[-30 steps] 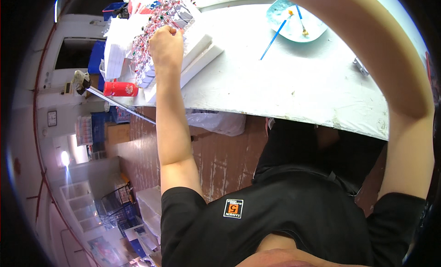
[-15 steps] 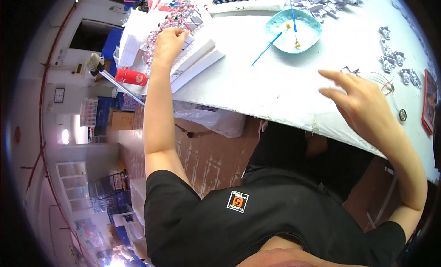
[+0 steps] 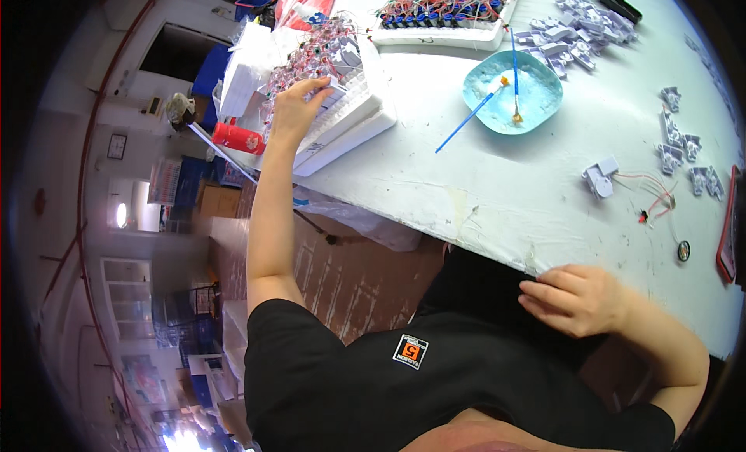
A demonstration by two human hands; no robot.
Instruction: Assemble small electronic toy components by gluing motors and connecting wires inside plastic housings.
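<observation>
My left hand [image 3: 297, 106] reaches out to the left side of the white table [image 3: 497, 195] and rests on a white foam tray [image 3: 346, 118] that carries small parts with red and green wires. Its fingers touch the tray's top; whether they pinch a part I cannot tell. My right hand [image 3: 579, 299] lies at the table's near edge with the fingers loosely curled and nothing in it. A small lilac part with red wires [image 3: 602, 176] lies on the table beyond that hand.
A turquoise dish [image 3: 513, 90] holds two blue-handled sticks. A second foam tray of wired parts [image 3: 443, 13] stands at the back, with a heap of lilac parts [image 3: 571, 32] to its right. A red can [image 3: 237, 139] sits at the table's left edge.
My right hand came down from above the table to its near edge. My left hand stayed on the foam tray. The view shifted left.
</observation>
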